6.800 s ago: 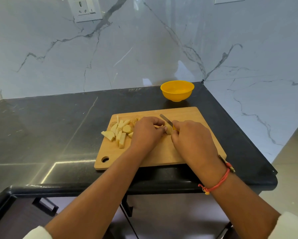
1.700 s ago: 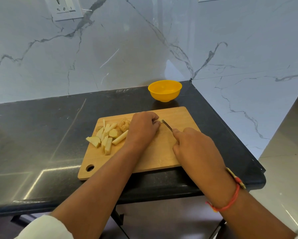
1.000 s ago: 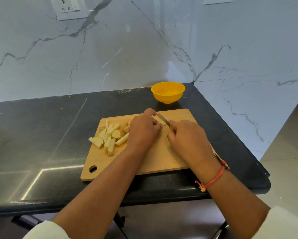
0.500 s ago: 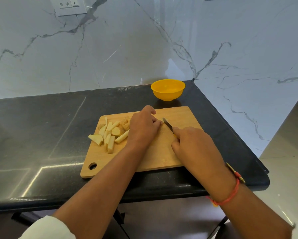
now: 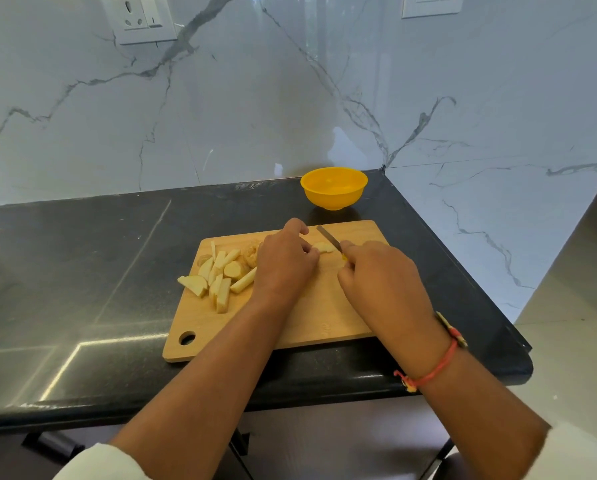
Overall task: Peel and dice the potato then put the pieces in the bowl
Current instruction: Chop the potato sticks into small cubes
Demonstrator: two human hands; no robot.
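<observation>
A wooden cutting board (image 5: 324,323) lies on the black counter. Peeled potato wedges (image 5: 217,278) are heaped on its left part, with brown peels (image 5: 251,253) behind them. My left hand (image 5: 283,263) pinches a pale potato piece (image 5: 323,247) against the board's far middle. My right hand (image 5: 380,282) grips a small knife with a yellow handle, and its blade (image 5: 328,237) slants across that piece. Beyond the board, near the wall corner, stands the yellow bowl (image 5: 334,199), and I see nothing inside it.
The black counter (image 5: 82,271) stretches to the left and ends just right of the board at a rounded edge (image 5: 498,323). White marble walls (image 5: 221,116) rise behind and to the right. Two wall sockets (image 5: 139,17) sit high up.
My right hand has moved the knife forward and left, so the blade now lies over the potato piece held under my left fingertips. The wedge pile has not moved.
</observation>
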